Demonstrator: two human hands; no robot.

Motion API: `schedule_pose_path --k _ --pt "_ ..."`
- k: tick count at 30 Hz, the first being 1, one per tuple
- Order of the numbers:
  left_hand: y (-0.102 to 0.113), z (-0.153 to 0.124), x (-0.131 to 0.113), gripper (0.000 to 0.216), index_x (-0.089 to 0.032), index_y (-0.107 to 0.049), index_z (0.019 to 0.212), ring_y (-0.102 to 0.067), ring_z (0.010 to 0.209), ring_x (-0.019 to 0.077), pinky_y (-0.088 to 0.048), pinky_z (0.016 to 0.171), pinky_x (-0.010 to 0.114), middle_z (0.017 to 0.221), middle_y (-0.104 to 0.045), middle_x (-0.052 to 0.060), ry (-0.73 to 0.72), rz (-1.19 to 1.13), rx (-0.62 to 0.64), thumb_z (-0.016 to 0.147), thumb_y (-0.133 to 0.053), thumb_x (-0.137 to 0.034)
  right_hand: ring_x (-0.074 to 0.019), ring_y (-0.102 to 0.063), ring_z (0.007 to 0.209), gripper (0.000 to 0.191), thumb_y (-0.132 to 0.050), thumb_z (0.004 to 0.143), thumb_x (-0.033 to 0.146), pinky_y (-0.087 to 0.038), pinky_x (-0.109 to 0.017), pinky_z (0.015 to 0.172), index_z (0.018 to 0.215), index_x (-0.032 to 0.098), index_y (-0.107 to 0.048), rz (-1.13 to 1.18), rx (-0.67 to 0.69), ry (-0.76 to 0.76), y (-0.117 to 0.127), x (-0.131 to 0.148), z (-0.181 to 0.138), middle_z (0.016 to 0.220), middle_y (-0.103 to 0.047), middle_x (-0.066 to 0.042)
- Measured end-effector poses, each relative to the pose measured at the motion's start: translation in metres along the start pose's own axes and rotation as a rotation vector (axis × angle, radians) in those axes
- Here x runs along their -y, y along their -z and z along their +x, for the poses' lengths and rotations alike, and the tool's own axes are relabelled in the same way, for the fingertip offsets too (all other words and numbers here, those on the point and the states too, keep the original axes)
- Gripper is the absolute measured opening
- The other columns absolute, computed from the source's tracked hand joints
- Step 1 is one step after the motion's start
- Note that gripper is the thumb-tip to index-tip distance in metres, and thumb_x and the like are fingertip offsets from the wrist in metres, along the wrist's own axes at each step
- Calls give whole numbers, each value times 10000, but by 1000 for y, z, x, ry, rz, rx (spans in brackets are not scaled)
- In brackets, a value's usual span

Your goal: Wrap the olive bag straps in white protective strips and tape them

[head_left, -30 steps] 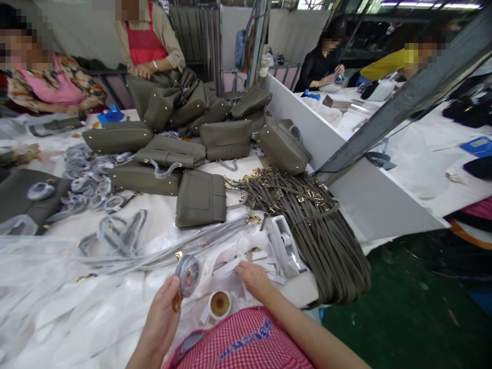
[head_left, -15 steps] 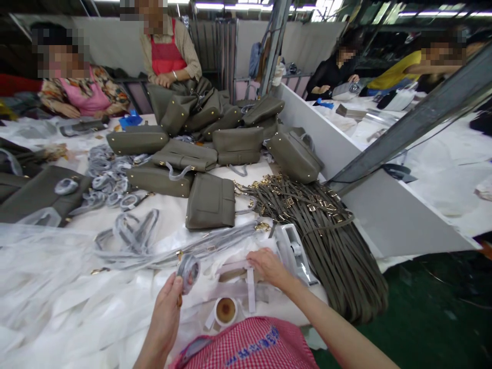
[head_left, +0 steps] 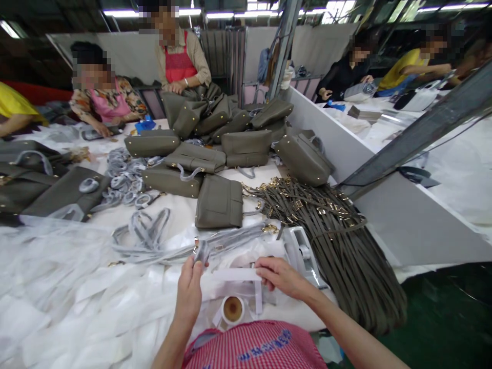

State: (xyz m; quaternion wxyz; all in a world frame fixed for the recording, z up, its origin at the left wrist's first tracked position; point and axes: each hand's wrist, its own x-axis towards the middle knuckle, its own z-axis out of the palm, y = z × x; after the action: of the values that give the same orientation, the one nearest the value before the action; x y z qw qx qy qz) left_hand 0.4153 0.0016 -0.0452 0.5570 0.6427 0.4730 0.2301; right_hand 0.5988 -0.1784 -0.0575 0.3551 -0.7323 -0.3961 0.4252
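Worktable [head_left: 115,307] draped in soft, crumpled white sheeting, seen from the head camera. Landmark: the tape dispenser [head_left: 303,253], a pale, hard plastic wedge. Just left of the dispenser, the right hand [head_left: 280,274] pinches one end of a flat white tape strip [head_left: 234,274] between thumb and fingertips, the other fingers curled. The strip runs level and leftward from there. At its far end the left hand [head_left: 190,287] grips a wrapped strap coil [head_left: 202,252], grey and glossy with a brass-coloured fitting, fingers closed about it. Nearer the person than the dispenser lies a tape roll [head_left: 232,309], round with a brown core. Right of the dispenser: a fan of thin olive straps [head_left: 338,241] with gold buckles. Beyond it: smooth olive leather bags [head_left: 219,202], boxy and studded.
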Motion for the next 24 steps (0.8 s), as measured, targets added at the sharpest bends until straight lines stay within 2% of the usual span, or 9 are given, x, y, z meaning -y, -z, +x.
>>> schedule_pose_path --k 5,10,14,18,21,24 --pt "-14 -8 12 429 -176 -647 897 -605 856 243 -453 789 352 833 -670 54 41 -89 -19 833 -458 -555 -129 -562 494 238 -449 883 324 -430 -217 516 830 180 -630 67 -37 14 -20 12 -12 593 -556 23" --pt "-27 -16 14 394 -189 -661 883 -592 903 241 -430 832 342 860 -675 41 25 -145 -18 799 -556 -559 -153 -578 531 206 -512 856 287 -433 -268 636 858 193 -695 23 -136 18 -31 27 -18 551 -584 22" --pt "-33 -19 15 410 -190 -652 827 -581 833 226 -433 778 326 787 -655 23 43 -213 -18 794 -564 -589 -171 -615 557 210 -525 849 301 -452 -284 644 886 196 -703 87 -170 -19 -36 22 -22 553 -617 15" --pt "-36 -20 13 422 -185 -647 816 -564 795 202 -435 758 302 795 -644 19 76 -310 -16 748 -629 -601 -184 -666 632 238 -550 823 355 -514 -281 609 936 185 -673 287 -136 -59 -44 12 -28 725 -682 -19" --pt "-37 -21 11 432 -186 -625 797 -562 739 181 -450 716 289 770 -632 12 132 -415 -1 735 -634 -614 -178 -663 656 199 -601 792 354 -537 -289 632 889 185 -643 439 -93 -65 -54 12 -35 774 -676 -21" --pt "-39 -21 8 442 -186 -607 782 -541 650 152 -444 637 266 709 -608 -9 179 -519 12 710 -653 -620 -176 -655 744 137 -676 749 307 -525 -290 686 813 194 -636 589 -46 -10 -64 16 -43 940 -677 -38"
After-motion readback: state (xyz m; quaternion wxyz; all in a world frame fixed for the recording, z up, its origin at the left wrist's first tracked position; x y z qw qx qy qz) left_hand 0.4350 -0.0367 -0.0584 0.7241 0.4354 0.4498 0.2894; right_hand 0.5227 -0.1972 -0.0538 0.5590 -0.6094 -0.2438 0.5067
